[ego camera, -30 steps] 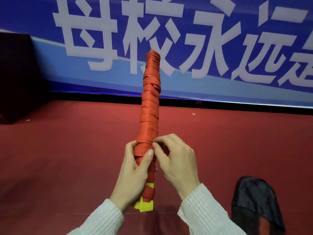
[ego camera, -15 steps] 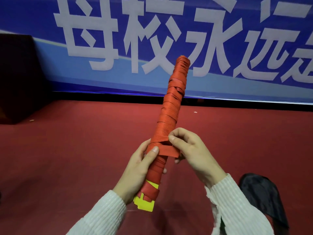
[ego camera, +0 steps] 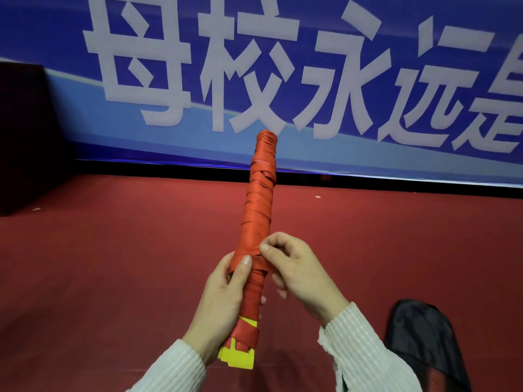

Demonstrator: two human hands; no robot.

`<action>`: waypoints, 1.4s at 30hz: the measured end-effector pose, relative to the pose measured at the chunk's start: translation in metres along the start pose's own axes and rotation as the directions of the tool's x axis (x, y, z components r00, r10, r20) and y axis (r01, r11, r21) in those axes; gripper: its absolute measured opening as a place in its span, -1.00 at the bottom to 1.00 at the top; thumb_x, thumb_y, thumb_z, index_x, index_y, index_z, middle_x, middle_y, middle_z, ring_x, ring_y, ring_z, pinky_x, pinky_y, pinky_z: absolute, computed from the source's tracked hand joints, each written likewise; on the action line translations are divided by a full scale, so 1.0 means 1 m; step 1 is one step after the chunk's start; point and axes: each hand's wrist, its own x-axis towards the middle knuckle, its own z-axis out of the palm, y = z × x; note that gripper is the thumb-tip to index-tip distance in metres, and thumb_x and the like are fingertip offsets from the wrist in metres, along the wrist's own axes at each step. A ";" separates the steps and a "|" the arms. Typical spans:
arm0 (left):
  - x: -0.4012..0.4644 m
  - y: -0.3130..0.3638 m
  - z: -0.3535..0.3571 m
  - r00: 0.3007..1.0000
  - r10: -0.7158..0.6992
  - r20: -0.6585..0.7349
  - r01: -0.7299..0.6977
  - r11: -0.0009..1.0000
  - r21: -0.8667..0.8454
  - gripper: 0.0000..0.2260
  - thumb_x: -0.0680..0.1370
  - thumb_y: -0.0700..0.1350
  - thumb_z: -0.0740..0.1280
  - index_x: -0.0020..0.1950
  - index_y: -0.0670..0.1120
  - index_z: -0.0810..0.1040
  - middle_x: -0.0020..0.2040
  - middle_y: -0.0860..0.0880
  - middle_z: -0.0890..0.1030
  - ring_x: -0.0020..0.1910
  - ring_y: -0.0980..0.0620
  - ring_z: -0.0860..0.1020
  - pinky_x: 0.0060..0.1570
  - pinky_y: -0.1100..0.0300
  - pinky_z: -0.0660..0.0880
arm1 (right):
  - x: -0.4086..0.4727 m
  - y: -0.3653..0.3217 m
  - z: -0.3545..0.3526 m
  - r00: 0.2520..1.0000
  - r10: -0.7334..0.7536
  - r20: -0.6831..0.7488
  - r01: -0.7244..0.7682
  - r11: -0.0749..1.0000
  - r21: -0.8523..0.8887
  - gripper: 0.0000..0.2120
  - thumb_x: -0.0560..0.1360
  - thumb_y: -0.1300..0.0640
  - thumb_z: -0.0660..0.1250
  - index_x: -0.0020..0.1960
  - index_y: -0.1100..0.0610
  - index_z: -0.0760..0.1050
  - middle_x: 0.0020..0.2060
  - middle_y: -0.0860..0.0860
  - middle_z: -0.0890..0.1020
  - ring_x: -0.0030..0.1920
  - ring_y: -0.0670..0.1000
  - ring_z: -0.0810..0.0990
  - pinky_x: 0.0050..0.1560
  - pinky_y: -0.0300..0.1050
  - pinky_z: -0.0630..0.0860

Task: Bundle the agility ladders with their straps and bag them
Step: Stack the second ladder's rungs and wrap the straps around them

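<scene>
Orange strap webbing binds the ladder bundle point(ego camera: 256, 222); the left hand point(ego camera: 223, 301) grips its lower part, fingers curled round it, while the right hand point(ego camera: 294, 267) pinches the strap end. Tucking it comes next, I'd judge, then the black bag point(ego camera: 424, 340). Held over red floor, its long axis runs nearly upright, top tipped away

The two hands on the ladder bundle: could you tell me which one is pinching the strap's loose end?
The right hand pinches it; the left hand grips round the bundle.
</scene>
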 end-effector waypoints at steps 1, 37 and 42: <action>0.001 -0.001 0.000 1.000 0.015 -0.007 -0.015 1.000 0.011 -0.74 0.61 0.14 0.31 0.18 0.03 0.60 -0.21 -0.19 0.68 -0.31 -0.09 0.64 -0.28 -0.05 0.59 | 0.001 -0.002 -0.002 0.998 0.027 0.051 -0.028 1.000 0.013 -0.96 0.64 0.27 0.30 0.02 0.23 0.51 -0.42 -0.05 0.50 -0.52 -0.06 0.43 -0.48 -0.15 0.46; -0.004 -0.012 -0.006 0.960 0.246 -0.135 -0.130 0.818 0.561 -0.36 0.54 0.01 0.49 0.54 0.25 0.26 0.03 0.17 0.67 -0.17 0.16 0.67 -0.10 0.10 0.63 | 0.009 -0.004 0.003 0.943 0.228 -0.242 0.016 0.696 0.718 -0.73 0.50 0.49 0.32 -0.03 0.13 0.52 -0.37 -0.02 0.52 -0.46 -0.15 0.42 -0.46 -0.31 0.38; 0.016 -0.018 -0.003 0.990 0.038 -0.135 0.026 0.896 0.444 -0.71 0.51 -0.01 0.48 0.18 0.20 0.52 -0.26 0.04 0.66 -0.39 -0.02 0.64 -0.22 -0.20 0.64 | -0.003 -0.010 -0.001 0.955 -0.099 -0.278 0.207 0.897 0.390 -0.69 0.46 0.55 0.34 -0.16 0.14 0.44 -0.37 0.06 0.48 -0.44 -0.08 0.38 -0.39 -0.26 0.36</action>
